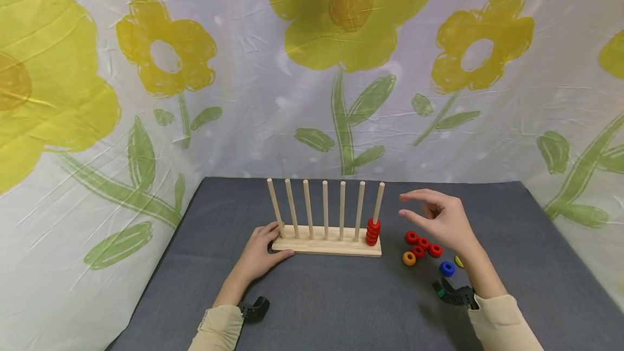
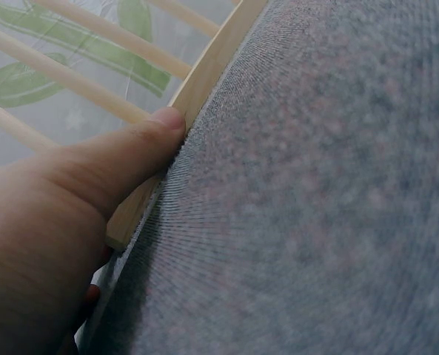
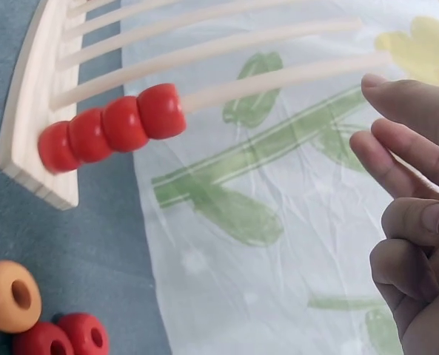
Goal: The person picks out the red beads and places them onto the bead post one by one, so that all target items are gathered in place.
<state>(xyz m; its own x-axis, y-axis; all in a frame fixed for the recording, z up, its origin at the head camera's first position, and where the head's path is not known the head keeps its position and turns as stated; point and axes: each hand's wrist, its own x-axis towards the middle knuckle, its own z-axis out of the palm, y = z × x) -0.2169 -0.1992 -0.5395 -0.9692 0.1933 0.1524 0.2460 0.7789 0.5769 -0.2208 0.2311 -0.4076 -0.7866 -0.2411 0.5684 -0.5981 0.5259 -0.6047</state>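
A wooden stand (image 1: 325, 246) with several upright pegs is on the dark cloth. My left hand (image 1: 259, 253) grips its left end, the thumb (image 2: 160, 129) along the front edge and the other fingers behind. Red beads (image 3: 123, 122) are stacked low on the rightmost peg (image 1: 378, 205), whose upper part is bare. To the right of that peg my right hand (image 1: 446, 223) is raised with nothing in it. Its thumb and index finger are spread apart, while the other fingers bend toward the palm.
Below my right hand lie several loose red beads (image 1: 435, 250), an orange bead (image 1: 408, 258) and a blue bead (image 1: 447, 268). A yellow bead (image 1: 459, 261) is partly hidden by the right wrist. Behind the table hangs a flowered curtain (image 1: 253, 123).
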